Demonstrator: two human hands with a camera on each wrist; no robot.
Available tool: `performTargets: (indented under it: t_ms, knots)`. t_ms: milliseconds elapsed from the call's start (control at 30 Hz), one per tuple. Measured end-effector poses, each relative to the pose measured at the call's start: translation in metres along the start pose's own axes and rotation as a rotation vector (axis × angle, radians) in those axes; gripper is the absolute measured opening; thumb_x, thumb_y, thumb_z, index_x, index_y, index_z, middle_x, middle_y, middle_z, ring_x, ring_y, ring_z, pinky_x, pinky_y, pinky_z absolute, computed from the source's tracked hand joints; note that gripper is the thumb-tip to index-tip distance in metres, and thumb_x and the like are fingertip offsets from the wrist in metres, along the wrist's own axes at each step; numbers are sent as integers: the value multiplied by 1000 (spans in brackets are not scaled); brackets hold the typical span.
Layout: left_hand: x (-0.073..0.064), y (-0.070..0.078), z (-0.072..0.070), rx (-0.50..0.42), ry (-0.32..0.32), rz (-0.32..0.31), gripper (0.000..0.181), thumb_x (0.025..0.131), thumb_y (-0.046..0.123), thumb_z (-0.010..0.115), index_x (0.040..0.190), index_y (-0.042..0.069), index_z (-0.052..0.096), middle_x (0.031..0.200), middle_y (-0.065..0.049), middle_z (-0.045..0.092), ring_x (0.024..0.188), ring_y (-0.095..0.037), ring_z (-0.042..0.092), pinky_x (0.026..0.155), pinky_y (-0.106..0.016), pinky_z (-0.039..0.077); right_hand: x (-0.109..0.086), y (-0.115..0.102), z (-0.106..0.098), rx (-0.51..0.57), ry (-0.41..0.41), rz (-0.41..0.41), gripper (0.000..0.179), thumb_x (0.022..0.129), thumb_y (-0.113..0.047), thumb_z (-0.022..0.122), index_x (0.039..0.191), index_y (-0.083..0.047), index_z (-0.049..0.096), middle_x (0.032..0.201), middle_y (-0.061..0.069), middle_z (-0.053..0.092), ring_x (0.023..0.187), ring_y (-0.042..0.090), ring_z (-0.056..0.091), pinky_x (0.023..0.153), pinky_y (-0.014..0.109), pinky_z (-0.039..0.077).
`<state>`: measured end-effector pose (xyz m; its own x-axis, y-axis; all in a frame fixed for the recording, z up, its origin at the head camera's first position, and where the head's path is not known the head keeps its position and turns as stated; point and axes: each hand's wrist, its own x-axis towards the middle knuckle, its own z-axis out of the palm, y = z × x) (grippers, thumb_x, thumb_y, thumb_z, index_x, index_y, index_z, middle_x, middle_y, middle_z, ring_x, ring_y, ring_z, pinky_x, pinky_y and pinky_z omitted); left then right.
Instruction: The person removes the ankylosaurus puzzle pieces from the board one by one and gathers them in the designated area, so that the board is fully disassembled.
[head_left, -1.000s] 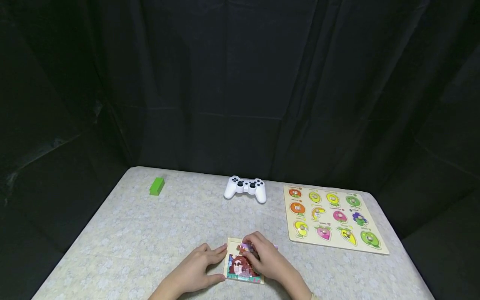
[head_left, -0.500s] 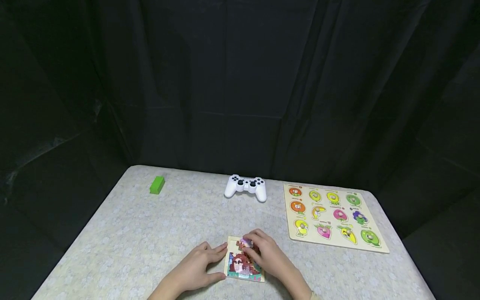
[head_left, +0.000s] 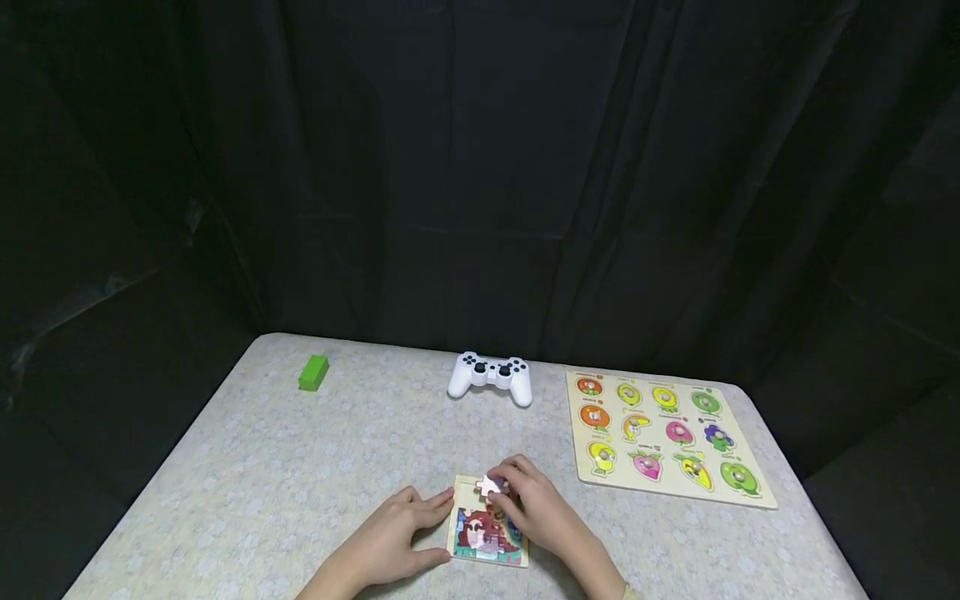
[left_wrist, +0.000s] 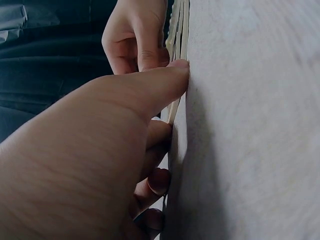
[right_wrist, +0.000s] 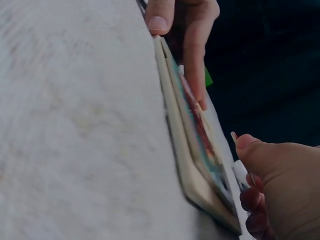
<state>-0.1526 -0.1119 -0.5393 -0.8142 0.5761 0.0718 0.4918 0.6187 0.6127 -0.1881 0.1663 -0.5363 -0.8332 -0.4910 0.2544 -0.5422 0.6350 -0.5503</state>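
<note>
A small wooden jigsaw tray (head_left: 489,561) lies at the front middle of the table, with a colourful picture partly filling it. Bare wood shows along its upper left. My left hand (head_left: 390,535) rests at the tray's left side, thumb and forefinger stretched out against the edge. Over the tray's upper part, my right hand (head_left: 538,510) pinches a jigsaw piece (head_left: 487,486) between thumb and fingers. The piece looks pale with glare. In the right wrist view a thin edge of that piece (right_wrist: 234,136) sticks out past the thumb, apart from the tray. The right hand hides the tray's upper right corner.
Behind the tray lies a white game controller (head_left: 492,377). A green block (head_left: 313,373) sits at the back left. On the right is a wooden fruit peg board (head_left: 656,435). A black curtain (head_left: 480,167) hangs behind the patterned tablecloth (head_left: 300,467).
My right hand has moved slightly up and away, and the piece in it has tilted, turning from coloured to pale with glare. The left hand and the tray have stayed in place.
</note>
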Motion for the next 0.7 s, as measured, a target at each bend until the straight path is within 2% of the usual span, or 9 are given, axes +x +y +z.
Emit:
performTargets:
  t_ms: [167,267,500,700]
  knots:
    - [0,0,0,4,-5,4,72,91,50,81,150,14,60,158,3,54,77,0,36,63,-16,35,-3,-2,-11,-23,22,45,23,101,-18,75,122,-10,72,117,-4,64,83,-1,53,73,24,53]
    - [0,0,0,9,-6,0,72,91,50,81,150,14,61,158,3,53,77,0,36,63,-16,35,-7,1,-21,-28,57,40,22,100,-17,76,120,-10,73,116,-4,64,81,-2,51,70,22,51]
    - [0,0,0,16,-1,7,71,91,49,82,149,13,62,159,3,52,79,0,36,64,-16,35,-25,21,-45,-36,98,-5,21,97,-15,79,118,-12,75,115,-5,64,79,-2,50,68,21,49]
    - [0,0,1,7,-4,5,71,91,48,82,149,13,61,159,3,52,78,0,36,64,-15,35,-47,36,-65,-46,118,52,20,96,-15,80,116,-15,76,110,-9,64,83,1,51,69,22,49]
